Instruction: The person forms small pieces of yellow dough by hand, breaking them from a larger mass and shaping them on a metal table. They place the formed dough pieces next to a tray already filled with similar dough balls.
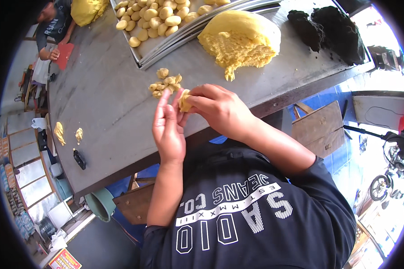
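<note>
Near the middle of the table my right hand [222,107] pinches a small piece of yellow dough [184,102] between thumb and fingers. My left hand [168,127] is beside it, palm turned inward and fingers stretched out, with the fingertips against the dough piece. Just beyond the left fingertips lies a cluster of small beige lumps [166,84]; what they are made of I cannot make out. Farther off to the right sits a big yellow dough mass [244,38], its near side torn and rough.
Stacked metal trays [143,62] at the far side hold many round dough balls [155,18]. A black crumbly mass [334,33] lies far right. Dough scraps [59,133] and a small black object [79,159] lie left. A co-worker's hand holds a red scraper [64,56] near more dough [87,10].
</note>
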A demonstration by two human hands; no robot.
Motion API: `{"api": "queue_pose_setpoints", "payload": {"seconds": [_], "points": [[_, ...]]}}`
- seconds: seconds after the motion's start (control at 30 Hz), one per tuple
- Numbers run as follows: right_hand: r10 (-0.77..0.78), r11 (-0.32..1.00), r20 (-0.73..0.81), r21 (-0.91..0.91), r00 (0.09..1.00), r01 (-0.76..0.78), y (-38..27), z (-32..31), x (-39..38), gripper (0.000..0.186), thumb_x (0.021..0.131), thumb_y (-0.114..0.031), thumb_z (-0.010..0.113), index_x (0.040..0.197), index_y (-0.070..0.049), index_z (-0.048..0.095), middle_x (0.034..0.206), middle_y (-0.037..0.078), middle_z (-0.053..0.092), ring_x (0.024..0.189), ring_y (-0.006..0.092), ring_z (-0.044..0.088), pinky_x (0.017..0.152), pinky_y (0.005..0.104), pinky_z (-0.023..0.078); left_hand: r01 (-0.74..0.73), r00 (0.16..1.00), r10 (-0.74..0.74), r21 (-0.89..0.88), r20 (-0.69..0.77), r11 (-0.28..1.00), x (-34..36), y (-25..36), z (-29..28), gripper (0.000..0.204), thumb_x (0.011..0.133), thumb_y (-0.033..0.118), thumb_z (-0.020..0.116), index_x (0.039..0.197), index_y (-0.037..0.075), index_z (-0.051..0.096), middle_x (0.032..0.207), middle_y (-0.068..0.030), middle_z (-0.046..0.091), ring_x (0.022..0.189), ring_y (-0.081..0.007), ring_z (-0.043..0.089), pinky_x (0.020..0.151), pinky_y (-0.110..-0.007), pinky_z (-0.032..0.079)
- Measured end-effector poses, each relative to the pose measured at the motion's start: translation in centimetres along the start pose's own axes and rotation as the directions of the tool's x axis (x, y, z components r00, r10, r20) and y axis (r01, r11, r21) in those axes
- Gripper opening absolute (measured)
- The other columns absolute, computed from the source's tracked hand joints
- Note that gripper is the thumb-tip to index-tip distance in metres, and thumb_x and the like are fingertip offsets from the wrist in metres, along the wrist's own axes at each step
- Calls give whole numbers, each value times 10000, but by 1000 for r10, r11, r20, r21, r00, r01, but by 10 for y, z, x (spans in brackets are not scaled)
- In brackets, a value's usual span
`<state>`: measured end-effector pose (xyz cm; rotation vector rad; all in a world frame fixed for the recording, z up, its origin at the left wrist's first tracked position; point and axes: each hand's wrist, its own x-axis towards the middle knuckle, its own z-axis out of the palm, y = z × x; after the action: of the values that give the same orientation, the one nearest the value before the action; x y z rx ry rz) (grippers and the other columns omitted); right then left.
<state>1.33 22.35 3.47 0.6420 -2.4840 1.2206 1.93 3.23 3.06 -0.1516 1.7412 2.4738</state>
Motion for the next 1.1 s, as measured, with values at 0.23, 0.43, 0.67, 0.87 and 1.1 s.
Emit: {"api": "queue_pose_setpoints", "payload": {"seconds": [0.23, 0.43, 0.67, 0.87, 1.1], "points": [[45, 961, 154, 264, 987, -85, -2, -6, 7, 175, 961, -95, 845, 1129, -59, 812, 1193, 129, 785, 1034, 356, 798, 884, 440, 662, -470, 883, 289, 710, 371, 525, 22, -11, -39, 284, 796, 84, 980, 953, 12, 755, 949, -88, 770, 809, -266, 772, 726, -403, 594], [-120, 988, 153, 111, 981, 103, -2, 2, -4, 201, 872, -61, 808, 1072, -46, 817, 1137, 86, 802, 1072, 342, 784, 923, 449, 647, -539, 834, 347, 766, 429, 350, 28, -6, -22, 424, 650, 177, 1055, 884, 59, 721, 892, -59, 718, 773, -310, 738, 687, -424, 576], [151, 965, 154, 189, 976, -179, -5, -8, 9, 559, 771, -115, 958, 1306, -111, 798, 1378, 138, 718, 1241, 377, 701, 1060, 472, 597, -420, 833, 35, 589, 553, 690, 23, -3, -41, 584, 615, 321, 1126, 913, 53, 702, 819, -84, 725, 727, -311, 729, 672, -427, 568], [114, 988, 155, 81, 981, -128, -14, 1, 12, 581, 789, -84, 921, 1352, -99, 780, 1362, 123, 742, 1279, 386, 712, 1089, 476, 599, -537, 821, 218, 584, 528, 609, 24, -27, -33, 637, 666, 431, 1126, 940, 56, 691, 760, -47, 664, 660, -223, 621, 644, -374, 530], [227, 856, -42, -467, 973, -220, 64, -52, -13, 123, 1019, -135, 781, 1114, -127, 860, 1086, 97, 759, 1030, 339, 750, 901, 463, 619, 70, 911, -147, 209, 385, 975, 16, -6, -38, 545, 1014, 474, 914, 1287, 66, 677, 951, 63, 586, 799, -13, 477, 672, -218, 399]]}}
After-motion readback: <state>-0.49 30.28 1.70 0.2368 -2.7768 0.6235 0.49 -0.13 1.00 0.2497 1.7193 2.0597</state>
